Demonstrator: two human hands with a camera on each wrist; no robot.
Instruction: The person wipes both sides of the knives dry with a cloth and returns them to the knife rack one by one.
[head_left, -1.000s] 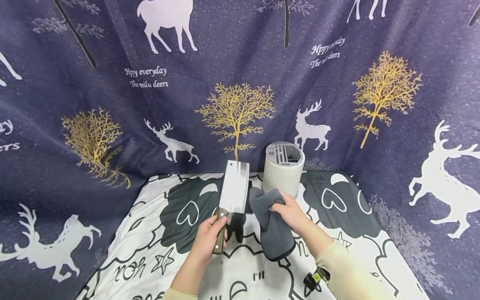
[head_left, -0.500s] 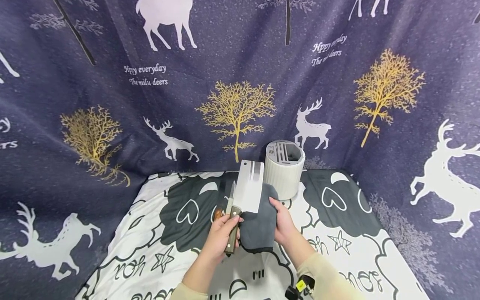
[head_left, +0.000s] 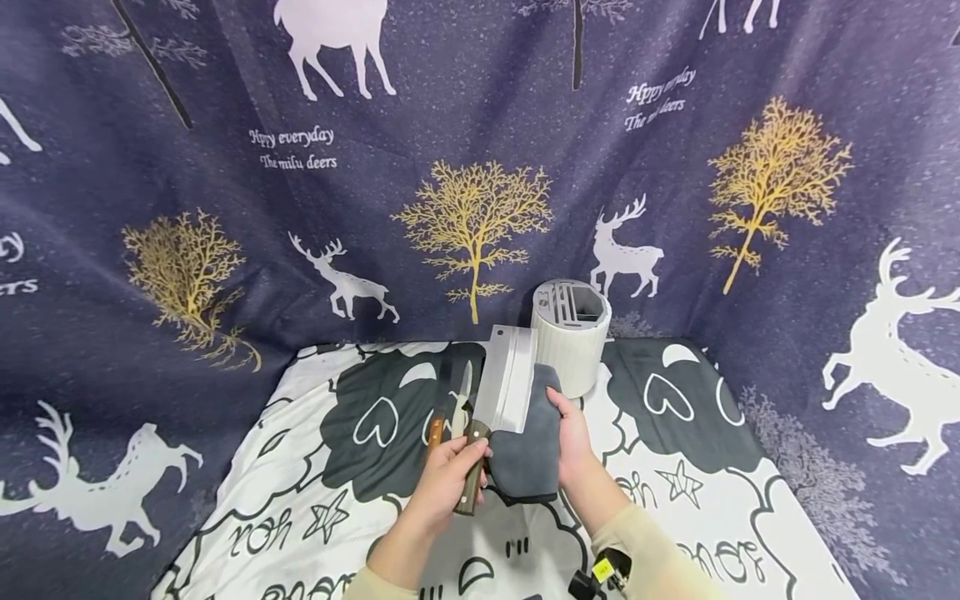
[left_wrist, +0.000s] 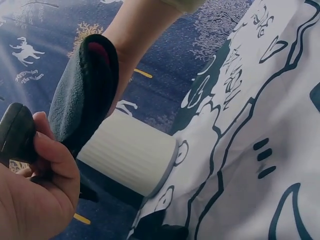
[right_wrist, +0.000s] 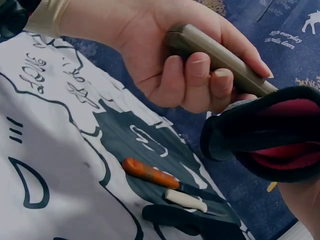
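My left hand point(head_left: 447, 473) grips the brown handle of a cleaver point(head_left: 504, 379), whose broad metal blade points away and tilts slightly right. My right hand point(head_left: 576, 437) holds a dark grey cloth point(head_left: 525, 462) by its right edge. The cloth lies behind and beside the blade; whether it touches the steel is hard to tell. In the right wrist view, the cloth point(right_wrist: 270, 132) is folded and shows a pink inner side, while the left fingers point(right_wrist: 197, 75) curl round the handle point(right_wrist: 220, 57). The left wrist view shows the cloth point(left_wrist: 82, 92) close beyond the left hand point(left_wrist: 45, 185).
A white ribbed knife holder point(head_left: 567, 354) with a grey slotted top stands behind the cloth. On the patterned sheet point(head_left: 300, 500) lie an orange-handled knife point(right_wrist: 150, 172), a cream-handled knife point(right_wrist: 185, 200) and a black-handled item point(right_wrist: 170, 217). A dark deer-print curtain point(head_left: 480, 108) hangs behind.
The cleaver has moved right, uncovering the knives on the sheet. My right hand has brought the hanging cloth left, behind the blade. In the last half second the cleaver has tilted further right.
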